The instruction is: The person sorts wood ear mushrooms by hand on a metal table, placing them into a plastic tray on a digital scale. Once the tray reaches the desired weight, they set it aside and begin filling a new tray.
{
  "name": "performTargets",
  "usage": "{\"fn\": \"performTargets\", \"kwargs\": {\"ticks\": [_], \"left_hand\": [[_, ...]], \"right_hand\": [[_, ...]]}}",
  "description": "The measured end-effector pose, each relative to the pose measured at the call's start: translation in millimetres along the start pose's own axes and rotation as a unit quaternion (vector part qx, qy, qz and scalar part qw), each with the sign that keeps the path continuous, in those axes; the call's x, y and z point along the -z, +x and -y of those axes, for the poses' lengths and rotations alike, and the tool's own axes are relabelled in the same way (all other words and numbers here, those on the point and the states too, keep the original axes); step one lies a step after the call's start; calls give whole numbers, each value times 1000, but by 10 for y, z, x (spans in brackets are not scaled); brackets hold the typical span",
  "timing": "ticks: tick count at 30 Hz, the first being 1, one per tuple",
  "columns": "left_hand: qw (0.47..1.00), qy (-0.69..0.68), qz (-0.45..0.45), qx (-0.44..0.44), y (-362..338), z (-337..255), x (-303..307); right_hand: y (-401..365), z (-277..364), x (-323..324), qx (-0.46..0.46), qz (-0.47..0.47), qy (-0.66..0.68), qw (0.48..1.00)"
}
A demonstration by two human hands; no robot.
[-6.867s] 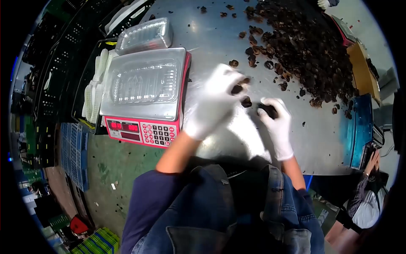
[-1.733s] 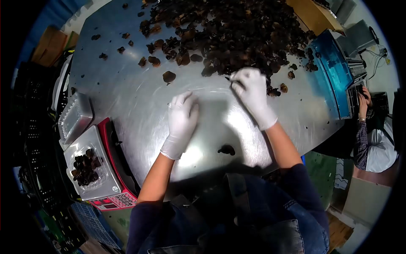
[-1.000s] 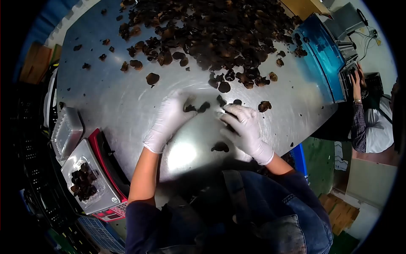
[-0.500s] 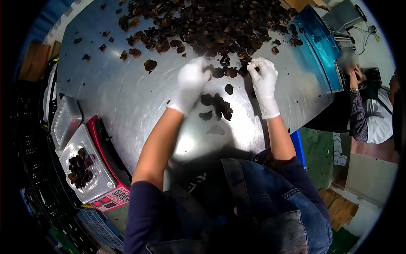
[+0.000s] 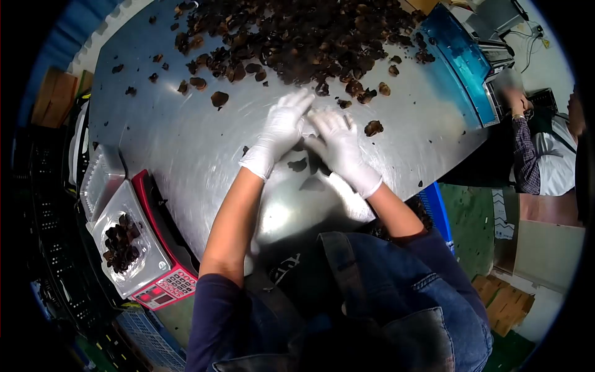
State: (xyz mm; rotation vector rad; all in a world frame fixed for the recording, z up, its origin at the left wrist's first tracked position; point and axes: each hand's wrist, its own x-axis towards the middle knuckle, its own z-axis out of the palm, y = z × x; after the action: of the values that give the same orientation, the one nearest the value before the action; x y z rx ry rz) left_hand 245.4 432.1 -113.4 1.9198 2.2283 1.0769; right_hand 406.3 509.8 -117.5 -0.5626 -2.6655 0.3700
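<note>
White gloves cover both hands over the metal table (image 5: 204, 149). My left hand (image 5: 286, 124) lies with fingers stretched forward, just below the pile of dark dried pieces (image 5: 297, 43). Close beside it, my right hand (image 5: 339, 141) has its fingers spread, palm down. Several dark pieces (image 5: 297, 165) show between and below the hands; whatever lies under the palms is hidden. A single brown piece (image 5: 374, 128) rests to the right of my right hand.
At the left, a red scale (image 5: 164, 273) bears a clear tray with dark pieces (image 5: 121, 243), beside a clear plastic container (image 5: 102, 177). A blue tray (image 5: 458, 65) stands at the right edge. Another person's checked sleeve (image 5: 525, 155) shows at the far right.
My right hand has moved left and down, beside my left hand, and its fingers have opened. My left hand's fingers are now stretched out. The dark pieces near the hands have shifted or become covered.
</note>
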Motion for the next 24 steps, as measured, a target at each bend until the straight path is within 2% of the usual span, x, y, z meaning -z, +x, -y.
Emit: {"fn": "performTargets", "kwargs": {"ticks": [2,3,4,6,8,10,11,14,15,16,18,19,20,22,24], "left_hand": [[995,-77,57,2,-46,-21,1],[996,-63,65,-11,-118,-72,87],[996,-64,64,-14,-188,-110,192],[977,-127,128,116,-335,-231,464],[984,-130,56,105,-460,-335,704],[977,-118,15,176,-620,-339,860],[976,-110,-17,186,-704,-319,908],[962,-91,-105,234,-974,-187,938],[956,-97,-114,251,-1060,-145,922],[951,-103,-123,266,-1120,-118,913],[949,-86,-126,276,-1185,-136,908],[947,-97,-127,278,-1220,-133,888],[945,-107,-129,281,-1249,-122,867],[945,-109,-136,277,-1279,-127,849],[944,-115,-142,273,-1269,-158,854]], "right_hand": [[-176,131,251,20,88,113,989],[-266,100,288,59,52,114,990],[-276,-39,308,59,50,111,991],[-304,-351,350,14,-94,80,992],[-208,-364,663,-129,-118,-2,985],[-306,-723,484,-173,-103,-68,977],[-341,-734,495,-198,-62,-28,978],[-392,-679,395,-180,-59,49,981],[-364,-484,454,-183,-74,123,972],[-354,-409,454,-155,-42,190,969],[-296,-296,464,-73,0,197,978],[-213,-280,529,-110,16,215,970],[-74,-430,499,-83,-26,217,972],[209,-628,485,-166,-112,65,978],[411,-929,341,-165,-110,-78,977]]}}
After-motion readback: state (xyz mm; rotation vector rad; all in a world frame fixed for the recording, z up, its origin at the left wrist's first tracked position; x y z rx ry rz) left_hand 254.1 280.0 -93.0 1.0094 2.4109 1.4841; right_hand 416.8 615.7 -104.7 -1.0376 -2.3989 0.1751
